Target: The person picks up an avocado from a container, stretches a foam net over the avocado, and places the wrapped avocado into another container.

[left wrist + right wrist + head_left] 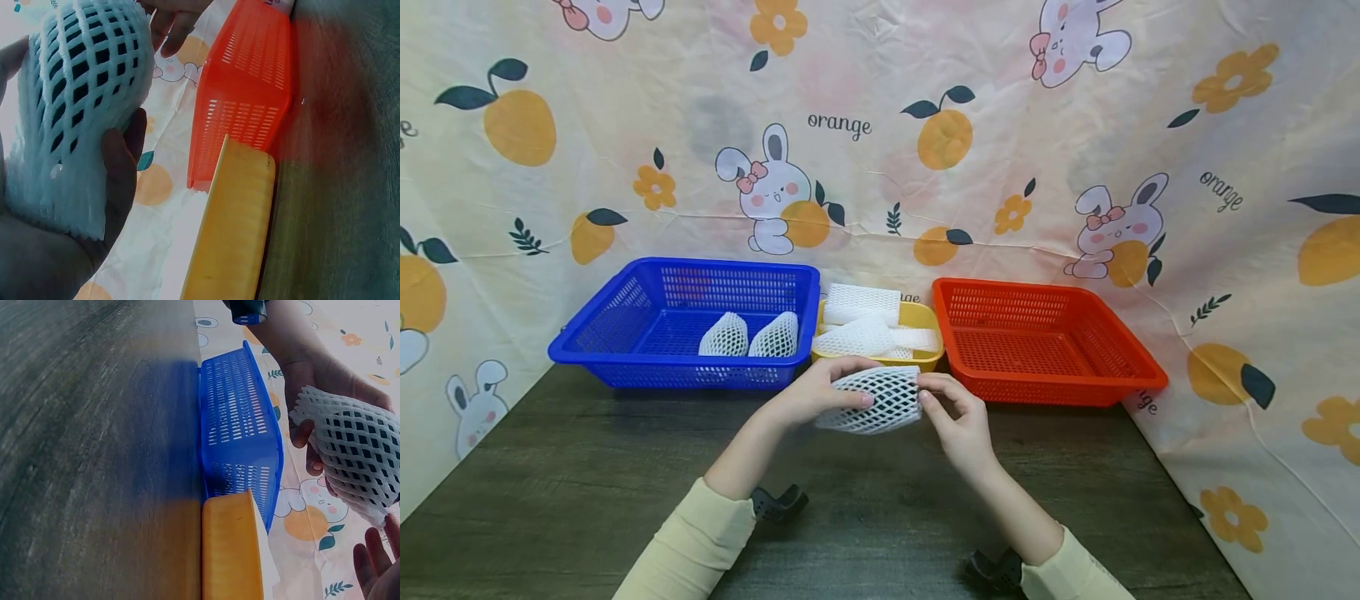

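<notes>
A white foam net sleeve (883,402) is stretched round a dark, rounded thing that shows through its mesh. My left hand (823,392) grips the sleeve from the left, thumb across the near side and fingers over the top. At the sleeve's right end, the thumb and forefinger of my right hand (953,421) pinch its edge. In the left wrist view the foam net (87,81) bulges at one end and narrows by the palm. The right wrist view shows the left hand's fingers curled round the foam net (359,447), and the right fingertips at its narrow end.
A blue basket (685,361) at the left holds two more netted pieces (773,336). Behind the hands, a yellow bin (925,317) carries several flat white foam nets (862,304). A red basket (1045,387) stands at the right. Printed cloth (865,192) hangs behind the dark table (865,533).
</notes>
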